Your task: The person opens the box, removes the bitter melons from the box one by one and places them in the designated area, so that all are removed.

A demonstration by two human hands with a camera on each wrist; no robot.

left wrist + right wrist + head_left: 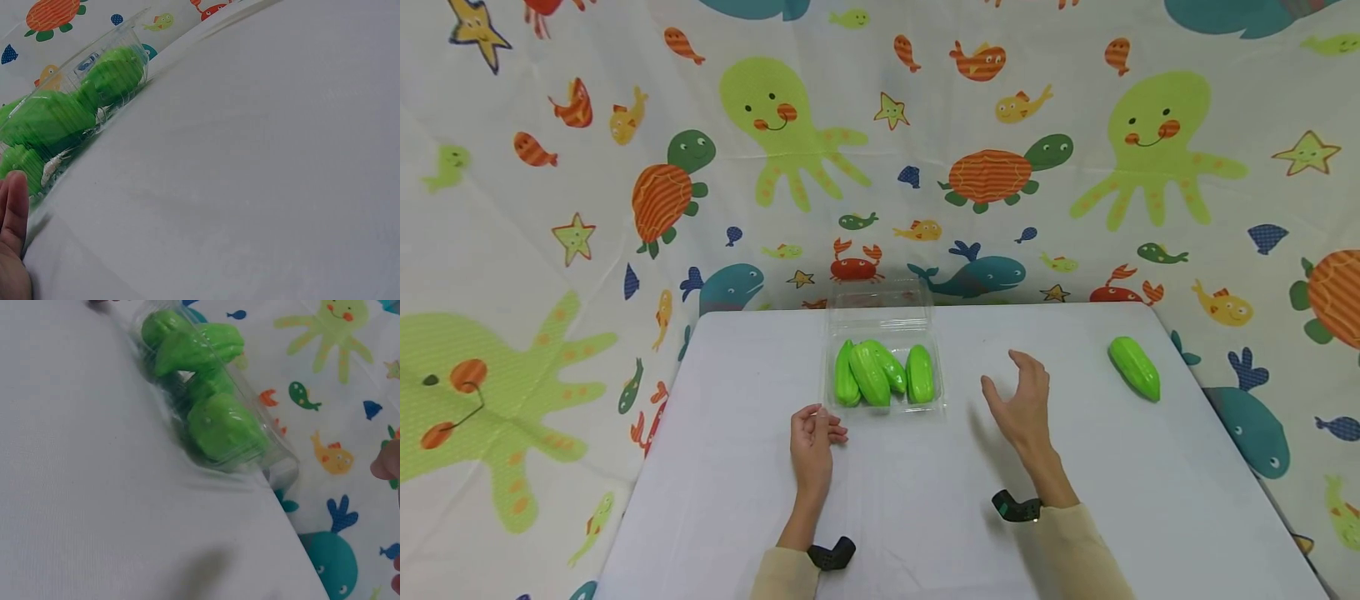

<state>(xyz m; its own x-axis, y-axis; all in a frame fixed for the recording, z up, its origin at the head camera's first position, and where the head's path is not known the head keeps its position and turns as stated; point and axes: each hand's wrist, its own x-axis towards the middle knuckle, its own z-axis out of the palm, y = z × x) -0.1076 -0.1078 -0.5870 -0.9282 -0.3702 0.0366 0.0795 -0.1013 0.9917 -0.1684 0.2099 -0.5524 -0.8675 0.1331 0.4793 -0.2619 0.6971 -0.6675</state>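
Note:
A clear plastic box with its lid raised stands at the back of the white table. Several bright green, ridged, long fruits, like star fruit, lie inside it. My left hand is at the box's front left corner, fingers loosely bent and holding nothing; in the left wrist view its fingertips overlap the box's near end. To the right of the box, my right hand hovers above the table, thumb and fingers spread apart with nothing between them. One more green fruit lies alone toward the right edge.
The white table reaches back to a hanging cloth printed with sea animals, which also drops down both sides. The open lid leans at the table's back edge. Black wrist cameras sit on both forearms.

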